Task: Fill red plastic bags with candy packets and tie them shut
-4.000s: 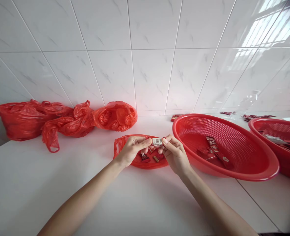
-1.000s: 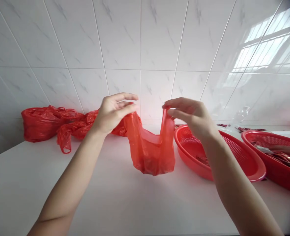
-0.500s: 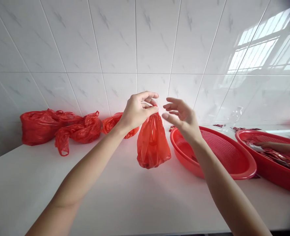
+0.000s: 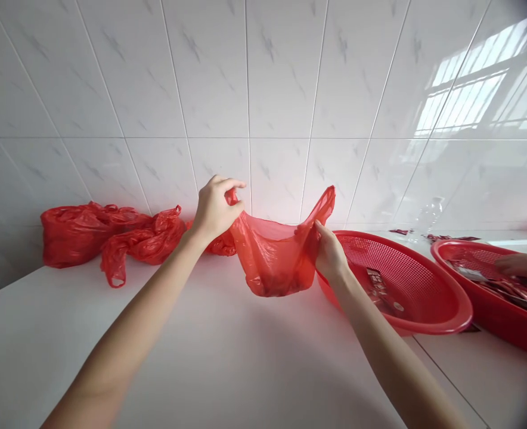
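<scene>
A thin red plastic bag (image 4: 279, 259) hangs spread between my two hands, its mouth drawn wide and its bottom sagging above the white table. Something darker shows through the bottom, too blurred to name. My left hand (image 4: 221, 205) pinches the bag's left handle between thumb and fingers. On the other side my right hand (image 4: 330, 253) grips the bag's right edge below the upright right handle, its fingers partly hidden behind the plastic. Just right of the bag stands a red plastic basket (image 4: 424, 268) with a few printed packets (image 4: 377, 286) inside.
Several filled red bags (image 4: 78, 235) lie at the back left against the tiled wall (image 4: 276, 71). At the right, another person's hand (image 4: 520, 264) reaches into a second red basket (image 4: 491, 316) full of packets. A clear plastic bottle (image 4: 428, 217) stands behind the baskets.
The bag, which hung gathered from my left hand, is now stretched wide. My right hand, empty before, has taken its right side, and my left hand has moved left.
</scene>
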`<control>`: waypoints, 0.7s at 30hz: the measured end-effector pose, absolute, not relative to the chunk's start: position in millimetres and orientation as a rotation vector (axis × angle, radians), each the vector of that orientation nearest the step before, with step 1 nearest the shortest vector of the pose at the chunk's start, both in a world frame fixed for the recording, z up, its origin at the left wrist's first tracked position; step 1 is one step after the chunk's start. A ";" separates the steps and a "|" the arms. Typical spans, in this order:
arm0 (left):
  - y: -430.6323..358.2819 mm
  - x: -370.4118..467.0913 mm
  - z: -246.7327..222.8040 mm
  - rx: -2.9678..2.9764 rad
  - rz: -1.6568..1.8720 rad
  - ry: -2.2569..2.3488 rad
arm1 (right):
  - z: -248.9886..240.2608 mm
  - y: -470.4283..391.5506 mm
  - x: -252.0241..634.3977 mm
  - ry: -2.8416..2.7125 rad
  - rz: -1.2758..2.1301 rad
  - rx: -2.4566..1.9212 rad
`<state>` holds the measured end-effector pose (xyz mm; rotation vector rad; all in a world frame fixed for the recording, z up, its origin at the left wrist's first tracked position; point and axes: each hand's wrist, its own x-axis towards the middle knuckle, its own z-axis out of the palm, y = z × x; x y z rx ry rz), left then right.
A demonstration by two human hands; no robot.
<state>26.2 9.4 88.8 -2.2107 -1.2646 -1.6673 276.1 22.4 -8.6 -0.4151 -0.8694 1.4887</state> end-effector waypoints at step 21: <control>40.6 9.8 -40.7 -2.768 -2.036 -1.531 | -24.9 36.0 253.8 -0.688 1.512 -0.493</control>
